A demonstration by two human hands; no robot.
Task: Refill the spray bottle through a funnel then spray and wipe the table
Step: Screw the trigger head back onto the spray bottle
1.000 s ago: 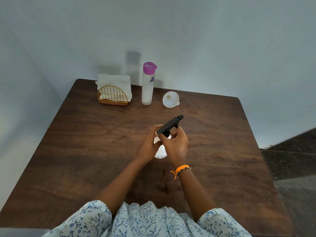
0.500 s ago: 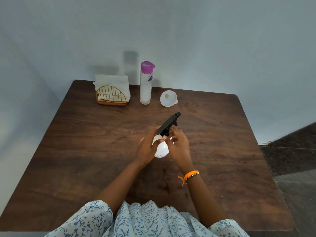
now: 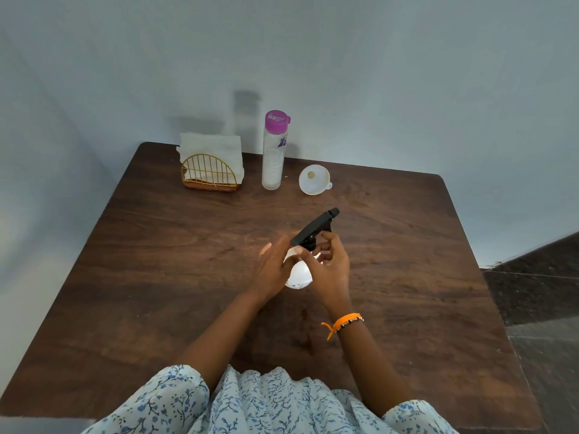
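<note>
Two hands on spray bottle (image 3: 299, 274), left hand (image 3: 274, 269) gripping body, right hand (image 3: 330, 267) pinching black sprayer neck.

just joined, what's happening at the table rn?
A person holds a white spray bottle in the middle of the wooden table. The left hand steadies the body while the right hand has its fingers at the collar under the black trigger head, apparently to unscrew it; the head is still on. At the far edge, untouched, stand a pink-capped bottle, a white funnel and a napkin holder.
</note>
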